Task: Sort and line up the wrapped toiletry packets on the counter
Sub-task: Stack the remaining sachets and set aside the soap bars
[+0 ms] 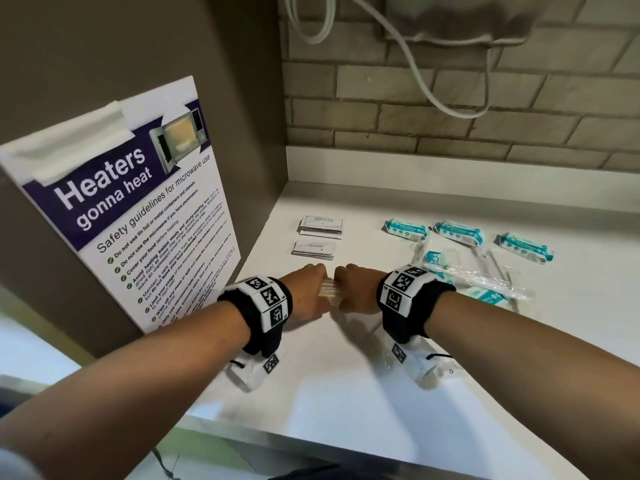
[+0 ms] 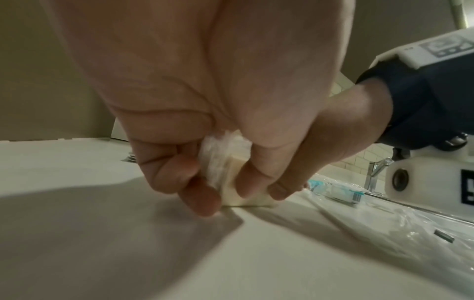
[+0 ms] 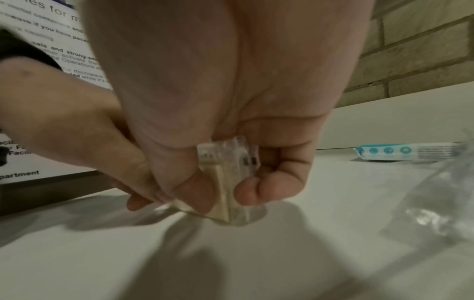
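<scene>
A white table point(image 1: 346, 393) is seen from above, set against a brick wall point(image 1: 450, 109), with a microwave poster point(image 1: 131, 202) on the panel to the left. A small stack of cream packets in clear wrap point(image 1: 330, 292) is held on edge on the table, near the middle, between both hands. It is pinched at one end by the left hand point(image 1: 306, 294) and at the other by the right hand point(image 1: 358, 289). In the wrist views the fingers point(image 2: 205, 201) of the left hand and the fingers point(image 3: 254, 190) of the right are curled round the stack, thumb on one face and fingertips on the other, with its lower edge touching the table. It appears that the stack is being squared up.

Beyond the hands, two neat white sachet stacks point(image 1: 320, 239) are lined up one behind the other; these seem done. To the right, three teal packs point(image 1: 467, 237) are spaced in a rough row at the back. In front of them a loose heap of clear-wrapped items point(image 1: 478, 275) is left overlapping and unsorted. The task is judged to be about half finished, with that heap and the held stack still to be placed.
</scene>
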Demonstrator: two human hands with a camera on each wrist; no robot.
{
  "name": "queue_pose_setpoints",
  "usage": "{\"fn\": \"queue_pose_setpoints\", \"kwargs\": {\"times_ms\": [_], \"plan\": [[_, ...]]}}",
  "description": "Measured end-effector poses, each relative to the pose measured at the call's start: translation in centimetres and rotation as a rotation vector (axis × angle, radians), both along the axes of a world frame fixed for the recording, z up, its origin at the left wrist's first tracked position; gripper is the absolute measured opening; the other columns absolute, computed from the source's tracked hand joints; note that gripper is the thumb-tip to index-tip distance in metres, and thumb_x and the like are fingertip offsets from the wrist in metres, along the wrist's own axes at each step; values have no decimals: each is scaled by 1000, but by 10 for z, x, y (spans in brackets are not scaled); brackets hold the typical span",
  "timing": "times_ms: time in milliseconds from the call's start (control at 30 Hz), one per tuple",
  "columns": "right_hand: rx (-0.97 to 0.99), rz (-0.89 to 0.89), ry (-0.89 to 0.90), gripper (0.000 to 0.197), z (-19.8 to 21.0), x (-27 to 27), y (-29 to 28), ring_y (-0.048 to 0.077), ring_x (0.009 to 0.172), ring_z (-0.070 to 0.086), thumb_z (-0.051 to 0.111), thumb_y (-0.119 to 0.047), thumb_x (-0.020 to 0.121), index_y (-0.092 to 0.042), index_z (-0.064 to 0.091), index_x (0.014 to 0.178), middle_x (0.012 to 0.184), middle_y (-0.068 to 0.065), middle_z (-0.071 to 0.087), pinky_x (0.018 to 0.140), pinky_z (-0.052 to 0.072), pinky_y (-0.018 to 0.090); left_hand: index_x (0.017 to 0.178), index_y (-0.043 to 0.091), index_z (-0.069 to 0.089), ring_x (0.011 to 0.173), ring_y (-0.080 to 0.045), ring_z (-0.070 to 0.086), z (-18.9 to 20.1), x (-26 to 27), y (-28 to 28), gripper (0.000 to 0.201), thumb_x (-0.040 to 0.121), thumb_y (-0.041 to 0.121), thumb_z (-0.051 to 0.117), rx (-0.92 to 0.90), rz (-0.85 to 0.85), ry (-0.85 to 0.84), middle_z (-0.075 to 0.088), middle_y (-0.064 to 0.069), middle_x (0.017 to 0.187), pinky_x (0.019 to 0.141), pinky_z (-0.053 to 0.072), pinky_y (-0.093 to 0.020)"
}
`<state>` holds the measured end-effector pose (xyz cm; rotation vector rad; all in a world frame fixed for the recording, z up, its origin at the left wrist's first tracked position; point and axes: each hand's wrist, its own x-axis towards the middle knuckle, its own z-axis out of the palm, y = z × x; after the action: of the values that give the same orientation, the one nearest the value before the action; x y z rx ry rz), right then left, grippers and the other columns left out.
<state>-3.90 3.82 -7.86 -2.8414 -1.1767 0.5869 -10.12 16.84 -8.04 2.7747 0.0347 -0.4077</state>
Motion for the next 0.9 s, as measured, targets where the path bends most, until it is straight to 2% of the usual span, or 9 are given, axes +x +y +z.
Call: {"fn": "queue_pose_setpoints", "kwargs": {"times_ms": [100, 200, 333, 400, 500, 600, 667, 800, 900], "plan": [[-44, -16, -10, 49, -1, -2, 1, 33, 105, 60, 62, -33, 86, -8, 46, 126, 121, 12, 50, 77, 41, 34, 117, 7, 42, 88, -28, 54, -3, 1, -5, 41, 89, 33, 58, 8, 7, 31, 44, -10, 117, 74, 41, -34], [-67, -27, -6, 56, 0, -3, 2, 33, 104, 60, 64, -39, 82, -12, 44, 127, 120, 10, 47, 79, 44, 38, 117, 7, 41, 81, -26, 52, -2, 1, -5, 41, 91, 36, 55, 20, 9, 47, 38, -8, 114, 72, 41, -36], [-31, -42, 16, 50, 1, -3, 1, 33, 105, 60, 61, -36, 85, -10, 47, 125, 120, 12, 51, 80, 44, 37, 118, 5, 41, 76, -26, 51, -3, 2, -3, 37, 93, 30, 52, 24, -6, 83, 30, -4, 110, 70, 38, -35], [17, -48, 35, 46, 3, -1, 0, 33, 103, 60, 62, -33, 86, -7, 49, 122, 119, 14, 56, 78, 43, 34, 118, 5, 42, 76, -26, 51, -3, 2, 0, 35, 93, 27, 51, 3, -9, 99, 30, -4, 110, 71, 40, -37], [78, -73, 91, 47, 5, 2, -2, 30, 100, 60, 66, -28, 85, -4, 47, 122, 117, 13, 61, 77, 42, 31, 125, 9, 42, 94, -29, 57, -3, 4, 10, 39, 92, 26, 52, -56, -4, 109, 39, -6, 119, 87, 46, -42], [106, -117, 143, 52, 7, 10, -5, 23, 92, 52, 69, -26, 83, -6, 45, 124, 119, 11, 60, 79, 41, 29, 134, 13, 38, 107, -25, 55, -1, 5, 19, 51, 91, 27, 59, -148, 38, 89, 49, -5, 128, 93, 44, -34], [122, -130, 156, 51, 8, 15, -5, 20, 92, 49, 71, -25, 81, -8, 48, 124, 120, 10, 59, 80, 40, 28, 136, 14, 34, 101, -22, 53, 0, 6, 23, 55, 91, 27, 62, -201, 75, 84, 51, -3, 125, 89, 42, -29], [178, -161, 215, 49, 15, 24, -7, 18, 94, 48, 76, -24, 78, -10, 55, 120, 112, 4, 57, 79, 36, 25, 131, 18, 36, 96, -20, 53, -1, 8, 29, 56, 86, 26, 69, -299, 169, 44, 52, -1, 114, 85, 42, -29], [255, -210, 273, 46, 17, 34, -7, 17, 91, 50, 81, -26, 74, -15, 59, 113, 100, -2, 56, 72, 38, 25, 124, 20, 37, 81, -13, 54, 2, 12, 33, 53, 84, 25, 71, -387, 256, 24, 53, 5, 93, 70, 40, -25]]}}
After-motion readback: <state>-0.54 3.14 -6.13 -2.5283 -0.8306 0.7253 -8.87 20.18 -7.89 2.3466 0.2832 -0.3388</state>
